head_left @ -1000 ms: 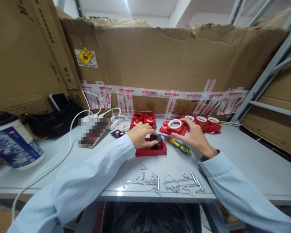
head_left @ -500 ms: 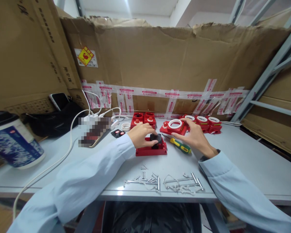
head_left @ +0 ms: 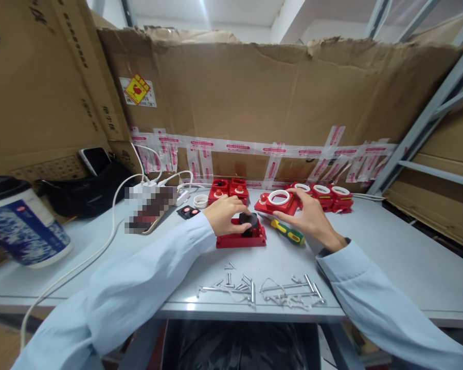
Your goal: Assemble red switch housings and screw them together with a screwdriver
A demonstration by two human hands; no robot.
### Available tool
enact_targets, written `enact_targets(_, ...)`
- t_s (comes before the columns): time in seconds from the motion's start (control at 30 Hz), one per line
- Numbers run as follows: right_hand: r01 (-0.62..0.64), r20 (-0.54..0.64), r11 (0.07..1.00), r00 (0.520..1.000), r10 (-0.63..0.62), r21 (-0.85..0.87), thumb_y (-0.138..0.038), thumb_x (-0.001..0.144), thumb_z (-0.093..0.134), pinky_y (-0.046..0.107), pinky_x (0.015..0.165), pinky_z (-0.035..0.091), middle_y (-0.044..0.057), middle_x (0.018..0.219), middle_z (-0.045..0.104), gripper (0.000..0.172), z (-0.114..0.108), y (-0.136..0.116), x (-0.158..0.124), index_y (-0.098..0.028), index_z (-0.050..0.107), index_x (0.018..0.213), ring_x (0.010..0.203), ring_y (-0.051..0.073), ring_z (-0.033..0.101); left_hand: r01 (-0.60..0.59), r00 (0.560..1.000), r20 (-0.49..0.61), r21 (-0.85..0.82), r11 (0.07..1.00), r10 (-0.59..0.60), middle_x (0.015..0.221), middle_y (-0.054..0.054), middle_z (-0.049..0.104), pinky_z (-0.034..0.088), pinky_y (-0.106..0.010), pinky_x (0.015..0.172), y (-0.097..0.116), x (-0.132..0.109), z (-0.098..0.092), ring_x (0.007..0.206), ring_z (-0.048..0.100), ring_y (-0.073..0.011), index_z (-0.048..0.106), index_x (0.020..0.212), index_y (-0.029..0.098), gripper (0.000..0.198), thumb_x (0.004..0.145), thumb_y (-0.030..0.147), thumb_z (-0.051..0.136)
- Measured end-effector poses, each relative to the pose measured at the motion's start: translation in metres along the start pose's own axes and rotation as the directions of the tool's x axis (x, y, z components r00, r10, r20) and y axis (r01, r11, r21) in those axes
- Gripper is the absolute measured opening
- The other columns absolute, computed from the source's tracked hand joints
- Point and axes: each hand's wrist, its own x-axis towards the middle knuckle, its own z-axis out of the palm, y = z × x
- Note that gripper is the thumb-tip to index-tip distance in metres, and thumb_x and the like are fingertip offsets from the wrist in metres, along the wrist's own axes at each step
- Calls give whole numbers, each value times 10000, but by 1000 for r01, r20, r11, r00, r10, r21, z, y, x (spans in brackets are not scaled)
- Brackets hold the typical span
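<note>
My left hand [head_left: 224, 214] rests on a red open housing [head_left: 241, 238] in the middle of the table, its fingers pinched on a black round part [head_left: 248, 221] that sits in it. My right hand [head_left: 307, 216] reaches to a red cover with a white ring [head_left: 277, 201] just behind the housing, fingers curled on its right edge. A green and yellow screwdriver [head_left: 287, 232] lies under my right hand on the table.
Several red units stand at the back [head_left: 227, 189] and back right [head_left: 332, 196]. Loose screws and wire ties [head_left: 254, 285] lie near the front edge. A white cable and power strip [head_left: 146, 191], a black bag [head_left: 85, 192] and a blue-white tub [head_left: 19, 223] are at left. Cardboard walls the table.
</note>
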Motion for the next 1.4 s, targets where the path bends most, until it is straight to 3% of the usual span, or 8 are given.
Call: enact_targets(1.4,-6,-5,1000,1000,6,-1,-547,621,698,403,785,503,100,1048,657,631,0,-1,-1,-170,546,1104,903,269,637,-34,997,-64,-9,999,33,886,-91,682,475,-374,787,-2,0,6,836,591,-238,676,941,131,289,780,361,607)
